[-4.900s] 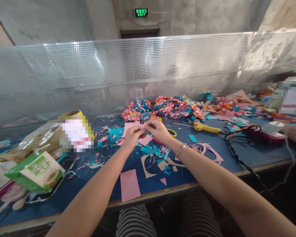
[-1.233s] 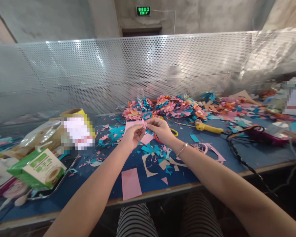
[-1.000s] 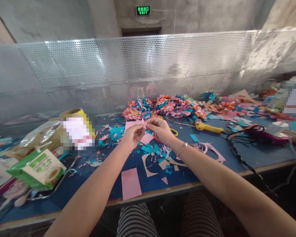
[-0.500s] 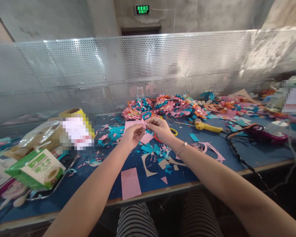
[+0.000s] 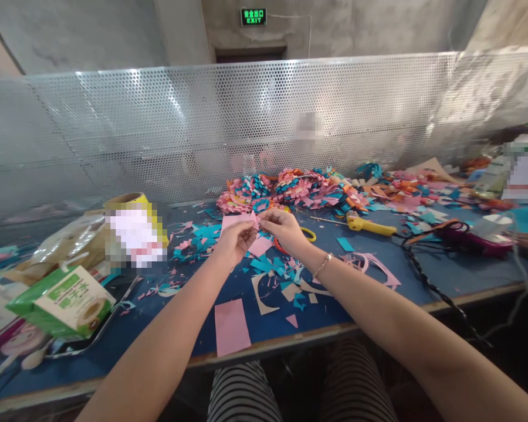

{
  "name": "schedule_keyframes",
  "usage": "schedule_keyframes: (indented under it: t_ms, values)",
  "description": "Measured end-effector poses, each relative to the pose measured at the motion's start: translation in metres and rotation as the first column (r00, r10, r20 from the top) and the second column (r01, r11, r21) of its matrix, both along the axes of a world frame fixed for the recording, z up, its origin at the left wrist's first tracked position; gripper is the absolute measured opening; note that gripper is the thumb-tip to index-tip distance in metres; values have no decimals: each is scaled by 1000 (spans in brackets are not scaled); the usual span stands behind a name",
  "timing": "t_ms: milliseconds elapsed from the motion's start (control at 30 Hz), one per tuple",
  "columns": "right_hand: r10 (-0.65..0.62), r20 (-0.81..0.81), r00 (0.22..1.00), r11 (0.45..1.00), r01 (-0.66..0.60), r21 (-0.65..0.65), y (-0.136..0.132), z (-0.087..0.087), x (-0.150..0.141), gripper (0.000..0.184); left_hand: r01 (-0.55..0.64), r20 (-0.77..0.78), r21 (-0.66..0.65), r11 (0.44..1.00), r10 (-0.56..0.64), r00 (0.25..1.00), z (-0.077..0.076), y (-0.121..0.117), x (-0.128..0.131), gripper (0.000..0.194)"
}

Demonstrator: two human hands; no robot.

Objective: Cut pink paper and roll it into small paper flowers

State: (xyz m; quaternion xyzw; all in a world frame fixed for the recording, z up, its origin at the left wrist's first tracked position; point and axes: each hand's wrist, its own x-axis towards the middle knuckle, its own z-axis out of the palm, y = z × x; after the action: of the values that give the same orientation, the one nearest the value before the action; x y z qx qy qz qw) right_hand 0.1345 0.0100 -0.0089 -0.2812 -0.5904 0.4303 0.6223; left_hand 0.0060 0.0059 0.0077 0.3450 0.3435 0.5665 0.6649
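Between my hands is a small pink piece (image 5: 253, 219), apparently paper or felt, pinched at its edges. My left hand (image 5: 239, 239) closes its thumb and fingers on the left side. From the right, my right hand (image 5: 284, 230) grips the same piece with its fingertips. Under and behind the hands lie a larger pink sheet (image 5: 229, 221) and another pink piece (image 5: 261, 246). Scissors with an orange and yellow handle (image 5: 310, 234) are partly hidden beneath my right hand. A pink rectangle (image 5: 232, 327) rests at the table's front edge.
Blue, pink and cream scraps (image 5: 273, 266) litter the blue table (image 5: 167, 334). Pink and blue paper flowers (image 5: 286, 190) are heaped behind. A yellow glue gun (image 5: 372, 225) with a black cord lies right. Left stand a green carton (image 5: 70, 302) and a yellow roll (image 5: 152, 214). A perforated metal screen (image 5: 180, 135) rises behind.
My hands hold nearly the same pose on the pink piece. At the right edge, another person's hand with a blue piece has come into view. The view has shifted slightly.
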Motion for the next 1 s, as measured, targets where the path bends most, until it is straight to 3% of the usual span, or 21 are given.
schedule_keyframes:
  t_ms: [467,667,767,833,1000]
  values:
    - [50,-23,998,998,-50,33,4,-6,-2,20,75,75,-106,992,-67,995,2,-1,-3,7]
    - [23,82,996,989,-34,146,-6,-1,-2,13,270,154,12,963,-268,951,-1,-3,-7,6]
    - [-74,281,957,950,-18,312,-17,4,1,12,375,184,88,923,-386,904,-2,-7,-7,8]
    - [-194,378,905,895,6,447,-23,8,3,16,424,187,107,899,-437,880,-1,-10,-7,10]
    - [-315,417,853,768,-29,640,-32,15,7,20,500,140,130,856,-515,846,0,-16,-5,13]
